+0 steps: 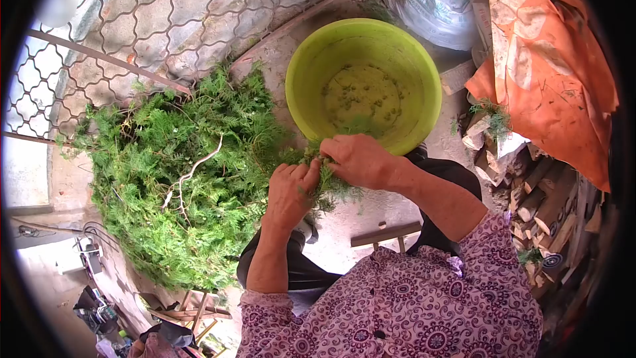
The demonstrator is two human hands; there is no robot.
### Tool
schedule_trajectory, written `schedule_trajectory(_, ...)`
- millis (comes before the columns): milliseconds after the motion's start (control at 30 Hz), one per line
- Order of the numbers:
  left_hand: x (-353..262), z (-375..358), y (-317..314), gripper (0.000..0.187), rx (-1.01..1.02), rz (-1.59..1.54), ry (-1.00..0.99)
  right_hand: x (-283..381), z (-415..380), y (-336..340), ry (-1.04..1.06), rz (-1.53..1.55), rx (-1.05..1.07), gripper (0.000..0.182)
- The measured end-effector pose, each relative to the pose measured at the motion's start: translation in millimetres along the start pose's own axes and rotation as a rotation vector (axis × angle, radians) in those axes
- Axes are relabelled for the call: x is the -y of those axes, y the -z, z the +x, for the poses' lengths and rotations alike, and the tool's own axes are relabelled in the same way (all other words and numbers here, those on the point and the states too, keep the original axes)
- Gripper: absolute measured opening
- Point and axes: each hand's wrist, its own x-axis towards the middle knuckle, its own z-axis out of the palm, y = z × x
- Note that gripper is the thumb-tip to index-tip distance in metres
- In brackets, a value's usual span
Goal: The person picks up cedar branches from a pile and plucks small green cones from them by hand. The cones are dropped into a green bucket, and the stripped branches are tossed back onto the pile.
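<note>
My left hand point(289, 191) is closed around a green leafy sprig point(324, 197) in front of my knees. Close on its right, my right hand point(356, 161) has its fingers pinched on the same sprig, near the rim of a yellow-green basin point(299, 103). Small round green bits point(368, 93) lie scattered on the basin's bottom. A large heap of cut green branches point(192, 179) spreads over the ground to the left, with a bare forked twig point(192, 174) on top.
A wire mesh panel point(172, 13) stands behind the heap. At the back right are a white sack point(434, 10) and an orange sheet point(556, 79) over stacked firewood point(550, 205). A small wooden piece point(384, 235) lies between my legs.
</note>
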Motion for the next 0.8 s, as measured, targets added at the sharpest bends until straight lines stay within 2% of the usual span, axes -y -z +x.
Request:
schedule_trajectory(67,-1.6,-0.2,0.0,0.039,-0.009,0.007,-0.009,-1.9,-1.5,-2.6,0.064,0.035,-0.038,0.014)
schedule_trajectory(200,-5.0,-0.4,-0.3,0.036,-0.006,-0.008,0.007,-0.3,-4.5,-3.1,0.048,-0.076,0.03,0.014)
schedule_trajectory(300,-4.2,1.4,-1.0,0.036,-0.025,-0.032,0.025,2.6,-2.8,-8.7,0.048,-0.093,-0.084,0.008)
schedule_trajectory(400,-6.3,2.5,-3.6,0.032,0.05,-0.031,0.059,-10.0,-0.7,-24.1,-0.043,-0.17,-0.091,0.008)
schedule_trajectory(467,-11.0,-1.5,-1.2,0.027,0.133,-0.053,0.082,-35.0,7.3,-24.7,-0.084,-0.352,-0.138,0.01)
schedule_trajectory(533,-11.8,-3.8,1.7,0.025,0.136,-0.052,0.064,-28.9,13.7,14.0,-0.273,-0.199,-0.282,0.013)
schedule_trajectory(567,-12.2,-5.3,1.9,0.024,0.144,-0.051,0.054,-29.8,14.0,21.5,-0.271,-0.202,-0.28,0.013)
schedule_trajectory(633,-12.2,-7.6,-1.3,0.024,0.11,-0.041,0.029,-32.4,10.4,28.3,-0.198,-0.351,-0.47,0.014)
schedule_trajectory(667,-11.6,-8.3,-2.1,0.024,0.072,-0.024,0.001,-37.9,9.9,27.1,-0.199,-0.35,-0.47,0.014)
schedule_trajectory(733,-10.7,-8.9,-0.8,0.031,0.086,-0.006,-0.004,-50.2,11.5,21.1,-0.006,-0.628,-0.587,0.017)
schedule_trajectory(767,-10.1,-8.6,-0.2,0.037,0.102,0.009,-0.009,-53.2,11.8,19.4,-0.001,-0.63,-0.587,0.017)
schedule_trajectory(800,-9.3,-8.8,-0.7,0.037,0.098,0.01,-0.007,-52.6,12.8,19.0,0.01,-0.555,-0.5,0.017)
